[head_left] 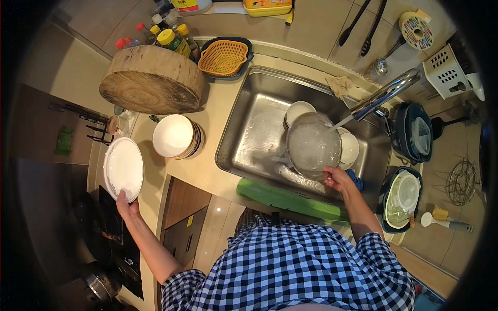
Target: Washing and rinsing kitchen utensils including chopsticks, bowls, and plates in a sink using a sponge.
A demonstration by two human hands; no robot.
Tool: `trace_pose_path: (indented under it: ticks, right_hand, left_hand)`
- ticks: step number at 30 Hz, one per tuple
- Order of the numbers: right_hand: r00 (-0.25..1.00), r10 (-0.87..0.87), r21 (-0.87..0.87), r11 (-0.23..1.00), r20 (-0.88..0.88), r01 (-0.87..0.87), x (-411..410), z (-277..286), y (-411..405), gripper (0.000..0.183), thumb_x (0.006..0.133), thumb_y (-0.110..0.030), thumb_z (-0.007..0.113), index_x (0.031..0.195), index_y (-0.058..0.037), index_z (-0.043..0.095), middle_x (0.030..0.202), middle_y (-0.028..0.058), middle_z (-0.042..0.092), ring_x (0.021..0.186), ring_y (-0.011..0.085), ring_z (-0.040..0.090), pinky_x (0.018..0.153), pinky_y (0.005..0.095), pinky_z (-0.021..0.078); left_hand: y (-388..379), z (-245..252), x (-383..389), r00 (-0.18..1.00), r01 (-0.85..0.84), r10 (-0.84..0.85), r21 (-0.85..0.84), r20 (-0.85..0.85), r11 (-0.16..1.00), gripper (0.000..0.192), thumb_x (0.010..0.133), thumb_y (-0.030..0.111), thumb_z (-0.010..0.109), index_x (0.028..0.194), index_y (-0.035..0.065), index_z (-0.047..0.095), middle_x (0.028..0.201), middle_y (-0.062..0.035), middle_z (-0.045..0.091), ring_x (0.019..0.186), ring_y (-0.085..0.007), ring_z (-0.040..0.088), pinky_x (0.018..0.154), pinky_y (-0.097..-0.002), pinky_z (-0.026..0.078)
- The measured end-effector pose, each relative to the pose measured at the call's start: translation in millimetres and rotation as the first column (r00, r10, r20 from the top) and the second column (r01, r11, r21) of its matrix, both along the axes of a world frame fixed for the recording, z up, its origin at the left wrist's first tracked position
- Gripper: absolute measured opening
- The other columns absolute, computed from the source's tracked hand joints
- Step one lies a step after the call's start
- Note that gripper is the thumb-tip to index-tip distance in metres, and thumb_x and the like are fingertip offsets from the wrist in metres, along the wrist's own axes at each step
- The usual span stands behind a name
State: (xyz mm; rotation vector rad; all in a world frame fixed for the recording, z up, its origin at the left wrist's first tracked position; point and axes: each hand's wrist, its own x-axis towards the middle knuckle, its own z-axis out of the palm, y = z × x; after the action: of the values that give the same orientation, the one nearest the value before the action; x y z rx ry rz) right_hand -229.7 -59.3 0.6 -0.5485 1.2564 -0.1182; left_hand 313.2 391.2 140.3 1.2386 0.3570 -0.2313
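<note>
My left hand (127, 205) grips the near rim of a white plate (125, 167) over the counter at the left, beside the stove. Over the sink (253, 128), my right hand (337, 179) holds the rim of a round, see-through bowl or lid (314, 144). Water runs from the chrome faucet (385, 95) onto it. Beneath and behind it in the basin sit small white bowls (300, 112) and white dishes (349, 148), partly hidden. A stack of bowls (173, 136), white inside, stands on the counter between the plate and the sink.
A thick wooden chopping block (149, 83) stands on edge at the back left, before several bottles (171, 41). An orange basket (223, 58) is behind the sink's corner. Stacked basins (412, 134) and lidded containers (402, 198) line the right side. A green strip (288, 200) edges the sink front.
</note>
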Motion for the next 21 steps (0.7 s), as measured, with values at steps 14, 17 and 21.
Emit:
trace_pose_path:
  ticks: [14,17,21]
  right_hand:
    - [0.988,-0.127,-0.023,0.991,0.089,0.13,16.1,-0.3,-11.4,0.025,0.08,-0.02,0.064,0.099,-0.0064,0.054,0.08,0.0063,0.057,0.056,0.014,0.052,0.047,0.0244,0.0481]
    - [0.975,-0.211,-0.138,0.966,0.067,0.218,36.3,34.4,-3.9,0.02,0.081,-0.02,0.062,0.092,-0.0052,0.055,0.074,0.0057,0.055,0.054,0.0137,0.051,0.044,0.0254,0.0464]
    - [0.983,-0.121,-0.542,0.84,-0.142,0.025,27.1,62.5,-16.0,0.024,0.082,-0.018,0.058,0.099,-0.0002,0.056,0.084,0.0061,0.058,0.066,0.016,0.056,0.047,0.0276,0.049]
  left_hand:
    - [18.8,-158.2,55.4,0.964,-0.207,0.183,-0.11,-0.196,0.972,0.038,0.087,0.006,0.032,0.124,0.0,0.038,0.115,-0.0188,0.05,0.099,-0.0342,0.055,0.075,-0.0471,0.053]
    - [29.0,-164.5,61.2,0.953,-0.227,0.204,-0.084,-0.224,0.97,0.038,0.087,0.007,0.031,0.124,-0.0008,0.037,0.116,-0.0189,0.05,0.1,-0.0349,0.054,0.076,-0.0471,0.053]
    - [19.5,-164.9,59.6,0.954,-0.247,0.208,-0.169,-0.217,0.954,0.04,0.09,0.01,0.025,0.127,-0.0051,0.031,0.125,-0.0238,0.039,0.113,-0.0398,0.043,0.091,-0.0542,0.043]
